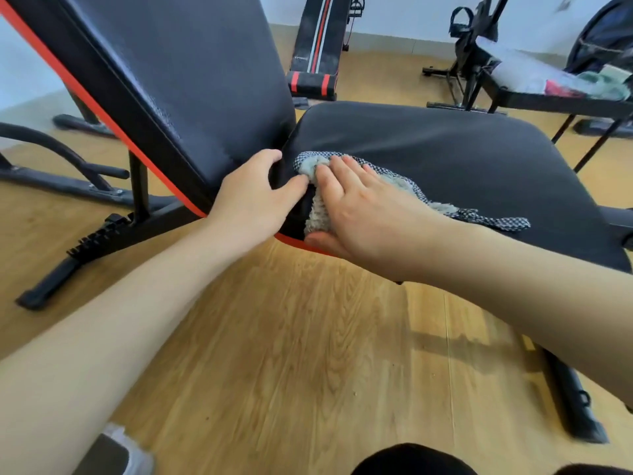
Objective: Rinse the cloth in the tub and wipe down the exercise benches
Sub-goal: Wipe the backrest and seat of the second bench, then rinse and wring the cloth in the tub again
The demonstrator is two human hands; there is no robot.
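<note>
1. Room: wood-plank floor (pixel 308 337). A second exercise bench (pixel 317 46) stands by the far wall.
2. Surface: black seat pad (pixel 445 159), with the raised backrest pad (pixel 191 80) at its left.
3. The grey cloth (pixel 317 214) lies at the seat pad's near-left corner. Its long axis runs rightward along the near edge, and its left end hangs over that edge.
4. Left grip (pixel 253 197): fingers curled into the gap between the pads, clasping the seat pad's corner.
5. Right grip (pixel 359 207): fingers nearly straight, pressing flat on the cloth, thumb below the edge.
</note>
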